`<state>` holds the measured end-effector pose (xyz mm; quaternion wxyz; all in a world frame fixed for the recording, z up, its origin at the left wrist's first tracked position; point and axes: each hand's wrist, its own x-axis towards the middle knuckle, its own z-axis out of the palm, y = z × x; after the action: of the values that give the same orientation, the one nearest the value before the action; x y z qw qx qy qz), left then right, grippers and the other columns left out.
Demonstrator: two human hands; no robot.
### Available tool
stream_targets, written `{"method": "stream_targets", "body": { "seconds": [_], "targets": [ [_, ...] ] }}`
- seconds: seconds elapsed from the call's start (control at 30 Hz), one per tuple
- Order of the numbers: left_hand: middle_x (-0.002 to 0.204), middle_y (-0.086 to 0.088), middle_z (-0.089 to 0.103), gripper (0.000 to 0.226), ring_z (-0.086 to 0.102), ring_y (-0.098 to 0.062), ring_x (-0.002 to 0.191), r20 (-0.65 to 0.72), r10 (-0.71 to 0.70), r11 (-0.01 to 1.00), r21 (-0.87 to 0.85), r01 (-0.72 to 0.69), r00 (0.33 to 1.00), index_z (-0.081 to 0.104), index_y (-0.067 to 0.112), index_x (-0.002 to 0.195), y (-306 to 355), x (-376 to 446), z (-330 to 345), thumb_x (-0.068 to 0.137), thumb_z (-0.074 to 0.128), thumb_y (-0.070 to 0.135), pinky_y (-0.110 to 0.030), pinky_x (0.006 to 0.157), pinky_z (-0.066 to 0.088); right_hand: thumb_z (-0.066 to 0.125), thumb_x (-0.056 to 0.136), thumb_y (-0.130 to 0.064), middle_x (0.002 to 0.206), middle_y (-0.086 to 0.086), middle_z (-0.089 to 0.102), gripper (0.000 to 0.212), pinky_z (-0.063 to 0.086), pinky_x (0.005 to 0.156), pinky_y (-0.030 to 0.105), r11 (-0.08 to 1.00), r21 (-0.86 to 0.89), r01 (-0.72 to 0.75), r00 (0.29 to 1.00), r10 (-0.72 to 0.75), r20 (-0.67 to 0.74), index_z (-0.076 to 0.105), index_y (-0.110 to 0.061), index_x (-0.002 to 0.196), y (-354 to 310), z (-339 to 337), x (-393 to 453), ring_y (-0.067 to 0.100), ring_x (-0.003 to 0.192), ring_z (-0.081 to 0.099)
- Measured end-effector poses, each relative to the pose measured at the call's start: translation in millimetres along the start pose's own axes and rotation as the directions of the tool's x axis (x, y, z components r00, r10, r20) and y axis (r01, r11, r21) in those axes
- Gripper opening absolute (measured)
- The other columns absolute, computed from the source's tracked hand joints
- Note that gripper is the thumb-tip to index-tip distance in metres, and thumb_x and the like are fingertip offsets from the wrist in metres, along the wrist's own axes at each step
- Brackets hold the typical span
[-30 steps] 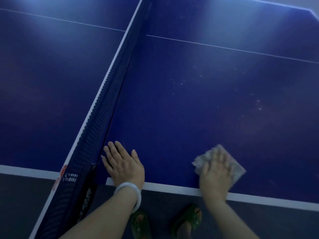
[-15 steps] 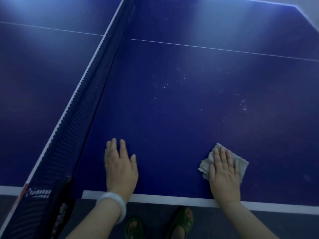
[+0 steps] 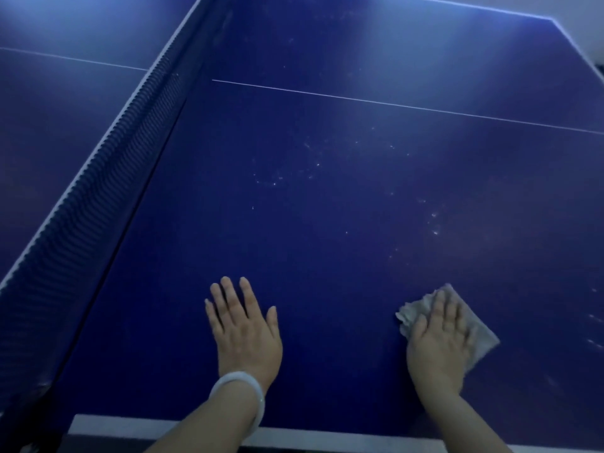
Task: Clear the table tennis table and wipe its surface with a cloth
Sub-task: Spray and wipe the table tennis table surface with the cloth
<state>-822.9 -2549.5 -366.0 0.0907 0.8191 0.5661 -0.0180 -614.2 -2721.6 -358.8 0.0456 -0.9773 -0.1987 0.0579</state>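
One net (image 3: pixel 108 178) runs from the lower left corner up to the top middle, with a white band along its top edge; its near end is cut off by the frame and too dark to make out. Left of it lies one half of the blue desk, crossed by a thin white line. Right of it lies the other half of the desk (image 3: pixel 327 256), with one thin white centre line (image 3: pixel 392 104) across it and a broad white edge stripe along the near side, partly covered by two forearms.

Two hands show. The left hand (image 3: pixel 243 331) lies flat on the desk, palm down, its grip apart: four fingers straight and close together, the thumb spread to the right, holding nothing. One pale bangle (image 3: pixel 240 392) circles its wrist.

Between and beyond the hands, small whitish specks (image 3: pixel 434 223) are scattered over the blue surface, too many and too faint to count.

The right hand (image 3: pixel 438 341) presses flat on one grey cloth (image 3: pixel 483 338), fingers straight and slightly blurred, its grip apart over the fabric and not curled round it. The cloth lies on the desk near the white edge stripe, well apart from the left hand. Most of it is hidden beneath the palm; only a crumpled left corner and a right corner show.
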Motion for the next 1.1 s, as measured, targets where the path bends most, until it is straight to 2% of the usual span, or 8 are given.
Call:
{"method": "stream_targets", "body": {
  "seconds": [0.1, 0.23, 0.37, 0.63, 0.8, 0.97, 1.03, 1.1],
  "targets": [
    [0.158, -0.026, 0.012, 0.074, 0.008, -0.039, 0.148, 0.011, -0.007, 1.000, 0.024, 0.006, 1.000, 0.017, 0.001, 0.151, 0, 0, 0, 0.094, 0.008, 0.047, -0.056, 0.119, 0.011, 0.021, 0.103, -0.028, 0.163, 0.006, -0.008, 0.059, 0.003, 0.122, 0.048, 0.973, -0.007, 0.229, 0.973, -0.229, 0.023, -0.006, -0.015, 0.154, -52, 11, -18, 0.023, 0.151, -0.008],
    [0.158, -0.025, 0.014, 0.074, 0.010, -0.038, 0.148, 0.011, -0.022, 0.998, 0.056, 0.021, 1.000, 0.020, 0.002, 0.151, 0, 1, 1, 0.094, 0.011, 0.047, -0.054, 0.119, 0.013, 0.023, 0.103, -0.035, 0.164, 0.000, -0.002, 0.058, 0.001, 0.121, 0.046, 0.683, 0.033, 0.729, 0.679, -0.729, 0.090, 0.006, -0.018, 0.157, -121, 20, -14, 0.017, 0.151, -0.007],
    [0.159, -0.023, 0.012, 0.074, 0.007, -0.036, 0.149, 0.000, -0.016, 0.997, 0.071, 0.016, 1.000, 0.018, 0.004, 0.153, 0, 1, 2, 0.095, 0.009, 0.048, -0.053, 0.120, 0.011, 0.015, 0.103, -0.040, 0.162, -0.007, -0.008, 0.057, -0.009, 0.122, 0.043, 0.520, -0.008, 0.854, 0.513, -0.840, 0.179, 0.003, -0.023, 0.156, -141, 13, 51, 0.010, 0.149, -0.014],
    [0.161, -0.021, 0.006, 0.072, 0.000, -0.033, 0.150, -0.011, -0.019, 0.998, 0.062, 0.019, 1.000, 0.012, 0.006, 0.154, 0, 0, 2, 0.095, 0.005, 0.048, -0.051, 0.121, 0.007, 0.010, 0.100, -0.038, 0.163, -0.007, -0.009, 0.059, -0.006, 0.122, 0.048, 0.989, 0.002, 0.150, 0.985, -0.149, 0.088, 0.000, -0.023, 0.156, -10, -8, 124, 0.012, 0.149, -0.011],
    [0.160, -0.022, 0.007, 0.073, 0.002, -0.034, 0.150, -0.010, -0.021, 0.998, 0.059, 0.021, 1.000, 0.014, 0.006, 0.154, 2, 0, 0, 0.095, 0.007, 0.048, -0.051, 0.121, 0.006, 0.020, 0.102, -0.035, 0.164, 0.004, -0.003, 0.061, 0.000, 0.121, 0.051, 0.979, 0.011, 0.205, 0.978, -0.205, 0.038, 0.001, -0.016, 0.156, -56, 6, 45, 0.023, 0.151, -0.005],
    [0.161, -0.022, 0.007, 0.071, 0.002, -0.035, 0.150, -0.014, -0.016, 0.998, 0.054, 0.016, 1.000, 0.012, 0.006, 0.154, 3, -1, -1, 0.097, 0.007, 0.047, -0.050, 0.122, 0.002, 0.028, 0.102, -0.038, 0.164, -0.002, 0.011, 0.057, 0.006, 0.121, 0.046, 0.540, 0.040, 0.841, 0.533, -0.839, 0.108, 0.019, -0.020, 0.155, -66, 10, -14, 0.015, 0.151, 0.004],
    [0.161, -0.021, 0.005, 0.068, -0.001, -0.034, 0.150, -0.010, -0.023, 0.999, 0.045, 0.024, 1.000, 0.011, 0.007, 0.155, 3, -2, -2, 0.099, 0.007, 0.045, -0.050, 0.122, 0.002, 0.027, 0.101, -0.037, 0.163, -0.003, 0.011, 0.056, 0.005, 0.120, 0.045, 0.572, -0.028, 0.820, 0.571, -0.814, 0.107, 0.021, -0.020, 0.155, -34, 4, 1, 0.015, 0.151, 0.007],
    [0.161, -0.021, 0.002, 0.073, -0.004, -0.034, 0.150, 0.010, -0.028, 0.999, 0.043, 0.027, 1.000, 0.008, 0.007, 0.155, 3, -2, -5, 0.094, 0.007, 0.048, -0.050, 0.121, 0.001, 0.020, 0.102, -0.034, 0.163, -0.002, 0.001, 0.057, -0.002, 0.122, 0.044, 0.802, -0.076, 0.592, 0.806, -0.588, 0.065, 0.010, -0.019, 0.156, 4, 0, 22, 0.015, 0.151, 0.000]
  ]
}}
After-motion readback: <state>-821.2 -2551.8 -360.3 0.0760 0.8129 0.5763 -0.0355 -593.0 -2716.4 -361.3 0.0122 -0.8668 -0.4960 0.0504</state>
